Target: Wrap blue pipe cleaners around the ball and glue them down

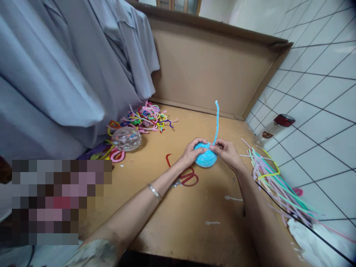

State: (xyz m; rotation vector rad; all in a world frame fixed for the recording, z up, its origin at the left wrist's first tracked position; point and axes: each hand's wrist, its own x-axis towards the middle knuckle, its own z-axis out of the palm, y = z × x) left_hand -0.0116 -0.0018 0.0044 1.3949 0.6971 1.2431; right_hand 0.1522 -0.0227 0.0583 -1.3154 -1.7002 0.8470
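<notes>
A round, light-blue coiled piece [206, 157] is held above the table between my two hands. My left hand [194, 151] grips its left side, fingers wrapped over the upper edge. At its upper right, my right hand [224, 150] pinches the base of a blue fuzzy stem [217, 120], which stands up from the piece with a slightly bent tip. Red-handled scissors [190, 177] lie on the table below my left hand, partly covered by my left forearm. A short red stem [168, 160] lies beside them.
Colourful stems [148, 115] are heaped at the back left near a clear ridged bowl [127, 139]. Pastel stems [267, 170] lie at right, below a red-lidded jar [274, 129]. A black cable [292, 215] crosses there. Cardboard [211, 66] stands behind; a tiled wall [319, 92] bounds the right.
</notes>
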